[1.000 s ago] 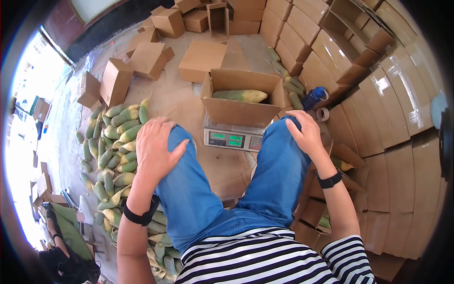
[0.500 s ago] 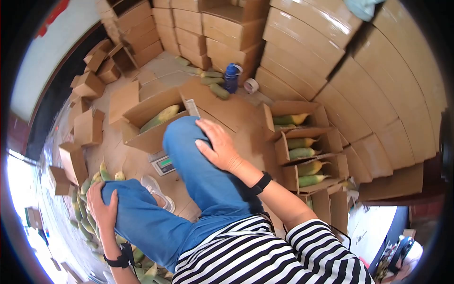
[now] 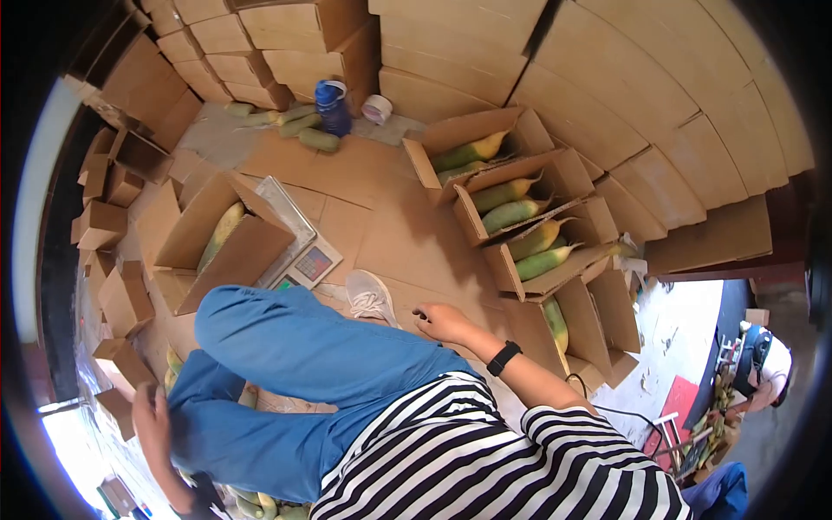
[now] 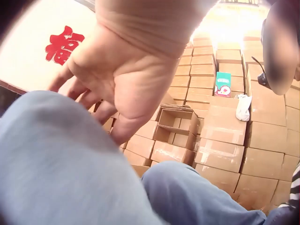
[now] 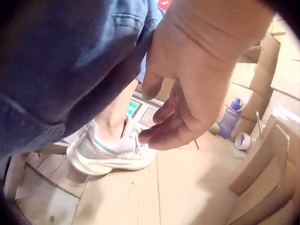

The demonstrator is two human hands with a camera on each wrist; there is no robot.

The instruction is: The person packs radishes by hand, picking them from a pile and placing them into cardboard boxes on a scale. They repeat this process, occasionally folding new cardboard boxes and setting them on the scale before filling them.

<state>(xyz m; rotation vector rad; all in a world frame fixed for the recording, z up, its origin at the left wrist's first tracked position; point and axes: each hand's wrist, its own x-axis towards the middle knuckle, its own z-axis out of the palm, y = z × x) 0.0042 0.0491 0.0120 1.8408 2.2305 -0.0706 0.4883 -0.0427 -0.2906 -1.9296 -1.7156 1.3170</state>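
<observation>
1. Head view puts the right hand [image 3: 444, 322] low at centre frame, just beside the white shoe [image 3: 371, 296] and over the cardboard floor [image 3: 407, 225]; half a second ago it lay flat on the right knee, so it has dropped off the jeans [image 3: 295, 347].
2. Right wrist view shows its fingers [image 5: 168, 133] loosely curled and holding nothing; whether the tips touch the floor I cannot tell.
3. At the lower left of the head view, the left hand [image 3: 154, 429] rests on the other trouser leg, as it did before; the left wrist view shows it nearly straight-fingered against the denim, gripping nothing.
4. The outlook has swung round: a second ago the box [image 3: 251, 247] on the scale [image 3: 303, 258] sat at top centre; now it lies at the left, and a row of open boxes [image 3: 568, 173] holding green-yellow produce [image 3: 511, 212] fills the upper right.
5. As a judgement, the person has turned from the scale towards that row; with both hands free, no produce is in hand at this moment.
6. A blue bottle [image 3: 329, 106] and a tape roll [image 3: 376, 108] stand at top centre, well apart from both hands.
</observation>
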